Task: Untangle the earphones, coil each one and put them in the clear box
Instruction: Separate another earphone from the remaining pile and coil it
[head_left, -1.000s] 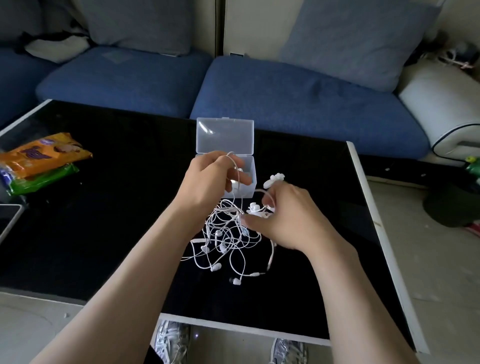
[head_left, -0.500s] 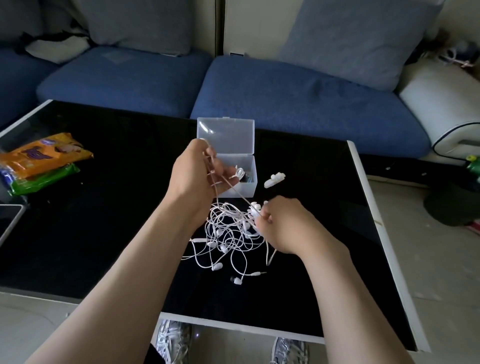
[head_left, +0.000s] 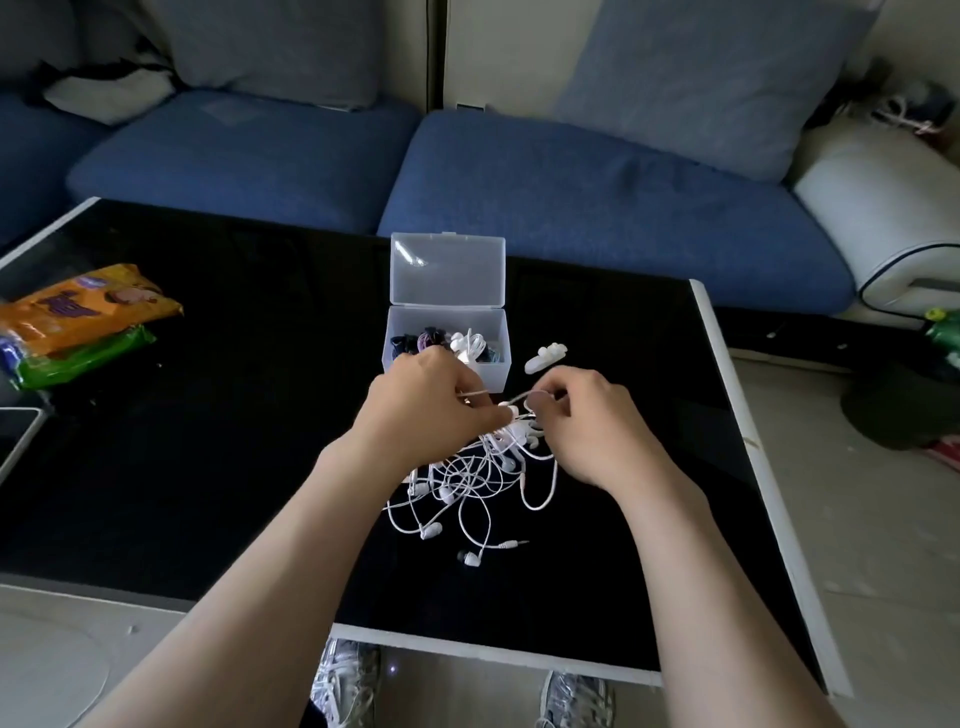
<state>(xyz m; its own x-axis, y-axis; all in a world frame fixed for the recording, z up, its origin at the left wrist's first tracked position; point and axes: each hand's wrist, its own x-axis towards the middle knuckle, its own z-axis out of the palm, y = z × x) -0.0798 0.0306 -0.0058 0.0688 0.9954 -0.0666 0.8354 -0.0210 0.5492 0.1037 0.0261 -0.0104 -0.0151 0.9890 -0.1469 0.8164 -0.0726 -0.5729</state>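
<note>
Both hands meet over the middle of the table (head_left: 208, 441), just on the near side of the clear box (head_left: 491, 376). Left hand (head_left: 421, 410): fingers curled under, thumb and forefinger pinching a white cord. Right hand (head_left: 597, 426): also curled, fingertips pinching the same cord, with a short taut stretch running between the two. The rest of the earphones (head_left: 467, 483) spread below and between the grips as a loose white tangle on the table: thin round cord in many crossing loops, small glossy buds scattered through it. One earbud (head_left: 471, 558) with a dark tip lies at the near edge of the heap; a jack plug (head_left: 511, 544) pokes out to the right beside it. How many sets are in the tangle: cannot tell. The box is translucent hard plastic, rectangular, its lid (head_left: 447, 270) hinged up at the far side. Inside are dark coils (head_left: 421, 340) on the left and a white coil (head_left: 467, 345) at centre, details blurred. Left knuckles cover part of the box's near wall. A small white lumpy clip (head_left: 544, 357) lies just right of the box, not touching it. Table top is black, glossy, white-rimmed. Orange and green snack packets (head_left: 78, 322) sit at far left, cut off by the frame edge. Blue fabric sofa (head_left: 571, 197) stands beyond the table; shoes (head_left: 343, 680) show below its near edge.
</note>
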